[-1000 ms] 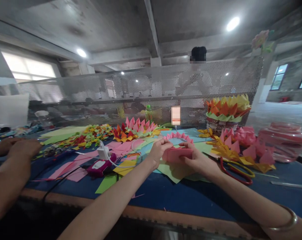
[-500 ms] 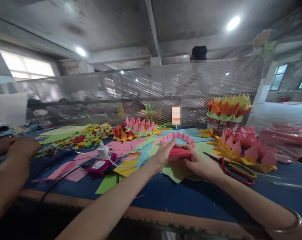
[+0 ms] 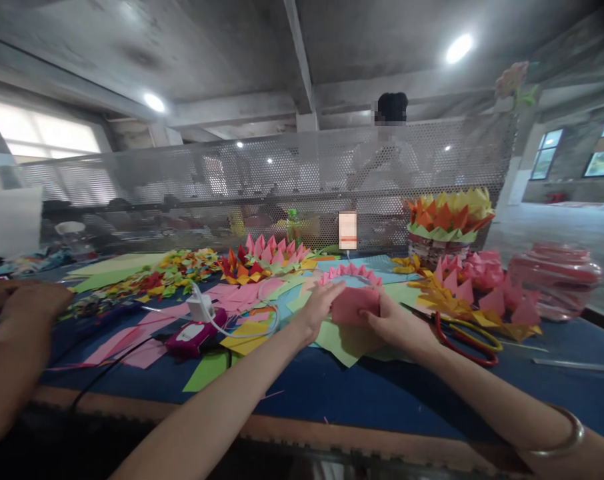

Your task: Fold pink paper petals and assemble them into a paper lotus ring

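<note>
A folded-looking piece or small stack of pink paper [image 3: 355, 307] is held up over the table, its flat face turned towards me. My right hand [image 3: 395, 320] is closed on its right side, with the thumb across the front. At its upper left edge, my left hand [image 3: 319, 308] grips the paper, and some of its fingertips are hidden. Just behind lies a ring of pointed pink folded paper [image 3: 355, 270]. Pale green sheets [image 3: 345, 347] spread beneath my hands. Scissors with red and yellow handles [image 3: 465, 337] lie right of my right hand.
Another person's arm [image 3: 22, 333] rests at the left. A purple power socket [image 3: 197, 330] with a white charger stands nearer. Paper scraps [image 3: 182, 270], a folded-paper basket [image 3: 449, 223] and a pink clear jar [image 3: 557, 280] surround the work. A perforated screen [image 3: 282, 180] stands behind.
The pink paper has tipped up, so its flat face now shows instead of its layered edges. My left fingers have shifted along its left edge. The view has turned slightly right.
</note>
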A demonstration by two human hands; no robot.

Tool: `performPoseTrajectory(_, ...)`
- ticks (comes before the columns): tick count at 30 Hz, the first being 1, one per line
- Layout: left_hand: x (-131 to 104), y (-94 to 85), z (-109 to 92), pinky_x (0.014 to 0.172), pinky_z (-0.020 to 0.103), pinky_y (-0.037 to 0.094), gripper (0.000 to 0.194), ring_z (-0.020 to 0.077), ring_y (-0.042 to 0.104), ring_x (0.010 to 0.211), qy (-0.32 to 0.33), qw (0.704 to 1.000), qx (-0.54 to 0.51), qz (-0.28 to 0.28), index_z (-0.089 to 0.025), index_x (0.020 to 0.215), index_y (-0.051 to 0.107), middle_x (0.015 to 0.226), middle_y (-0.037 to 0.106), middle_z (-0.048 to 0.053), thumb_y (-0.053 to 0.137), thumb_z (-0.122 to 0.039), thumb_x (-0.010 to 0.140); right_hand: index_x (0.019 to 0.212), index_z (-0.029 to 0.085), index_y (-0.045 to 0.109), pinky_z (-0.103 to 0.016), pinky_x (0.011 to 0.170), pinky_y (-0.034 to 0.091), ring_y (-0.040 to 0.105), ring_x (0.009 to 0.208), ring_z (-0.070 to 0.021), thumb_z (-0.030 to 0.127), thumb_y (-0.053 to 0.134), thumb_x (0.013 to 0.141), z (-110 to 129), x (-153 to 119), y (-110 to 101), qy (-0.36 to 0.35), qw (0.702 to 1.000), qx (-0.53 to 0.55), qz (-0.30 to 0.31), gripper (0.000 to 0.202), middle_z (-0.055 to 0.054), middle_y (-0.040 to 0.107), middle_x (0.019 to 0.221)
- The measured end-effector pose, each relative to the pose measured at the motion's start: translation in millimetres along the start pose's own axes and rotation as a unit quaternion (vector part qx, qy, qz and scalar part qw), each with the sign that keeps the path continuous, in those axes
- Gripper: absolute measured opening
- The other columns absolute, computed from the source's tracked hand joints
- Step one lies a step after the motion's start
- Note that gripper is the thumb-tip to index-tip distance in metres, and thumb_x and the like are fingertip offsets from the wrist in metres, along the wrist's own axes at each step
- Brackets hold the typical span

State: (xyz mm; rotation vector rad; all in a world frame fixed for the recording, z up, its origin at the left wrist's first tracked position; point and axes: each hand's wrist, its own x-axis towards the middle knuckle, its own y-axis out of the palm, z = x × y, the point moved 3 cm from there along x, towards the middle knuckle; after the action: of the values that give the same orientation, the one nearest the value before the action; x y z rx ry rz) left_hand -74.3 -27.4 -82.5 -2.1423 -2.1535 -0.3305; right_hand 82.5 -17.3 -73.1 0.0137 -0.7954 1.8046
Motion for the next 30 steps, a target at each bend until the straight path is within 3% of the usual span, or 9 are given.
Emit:
performPoseTrajectory(4,-0.9,-1.6,2.0,0.063,0.024,0.034,0.028,0.0130,0.048,0.066,-0.010,0.999,0.031,-0.031,-0.015,0.073,0.060,0.069,0.057,0.001,0.057,-0.043,0.073,0.094,0.019,0.053,-0.030,0.068,0.046,0.060,0.081,-0.0235,0.016,0.054,0.067,8.8,-4.8,-1.0,0.025,0.998,-0.051,0.015,0.028,-0.005,0.065,0.089)
performPoseTrajectory(11,-5.4,3.8,-3.5,0.061,0.024,0.033,0.025,0.0128,0.046,0.069,-0.022,0.999,0.025,0.000,-0.015,0.071,0.061,0.071,0.056,0.001,0.051,-0.037,0.074,0.093,0.017,0.056,-0.028,0.070,0.046,0.060,0.080,-0.0199,0.015,0.046,0.074,-6.5,0.7,6.6,-0.017,0.999,-0.022,0.025,0.022,-0.004,0.065,0.086)
performPoseTrajectory(15,-5.8,3.5,-7.3,0.061,0.023,0.033,0.024,0.0121,0.046,0.068,0.001,1.000,0.023,0.000,-0.015,0.072,0.061,0.072,0.055,0.000,0.051,-0.037,0.075,0.090,0.016,0.058,-0.028,0.070,0.047,0.060,0.078,-0.0199,0.013,0.048,0.072,-0.9,1.6,3.9,-0.020,1.000,-0.014,0.007,0.021,-0.004,0.067,0.085)
performPoseTrajectory(19,-5.5,1.6,-7.4,0.062,0.023,0.035,0.027,0.0122,0.048,0.068,-0.015,0.999,0.029,-0.001,-0.015,0.075,0.062,0.074,0.057,0.001,0.052,-0.040,0.076,0.090,0.019,0.057,-0.030,0.073,0.047,0.060,0.084,-0.0218,0.012,0.052,0.069,6.2,0.4,0.9,0.004,0.999,-0.031,0.020,0.023,-0.005,0.067,0.090)
performPoseTrajectory(25,-3.8,0.8,-4.7,0.069,0.025,0.039,0.038,0.0134,0.054,0.070,-0.030,1.000,0.000,0.009,-0.015,0.083,0.062,0.078,0.061,0.003,0.051,-0.051,0.077,0.098,0.016,0.056,-0.033,0.077,0.047,0.060,0.086,-0.0217,0.015,0.050,0.070,-16.9,6.0,4.5,0.048,0.999,-0.016,0.012,0.029,-0.006,0.066,0.094)
performPoseTrajectory(30,-1.7,-1.1,-1.1,0.071,0.024,0.041,0.031,0.0135,0.056,0.075,0.011,0.998,0.046,0.039,-0.014,0.088,0.061,0.083,0.063,0.002,0.068,-0.033,0.064,0.107,0.016,0.056,-0.033,0.075,0.048,0.060,0.089,-0.0213,0.014,0.048,0.069,-31.8,11.4,9.3,0.011,0.998,0.062,0.018,0.039,-0.005,0.067,0.096)
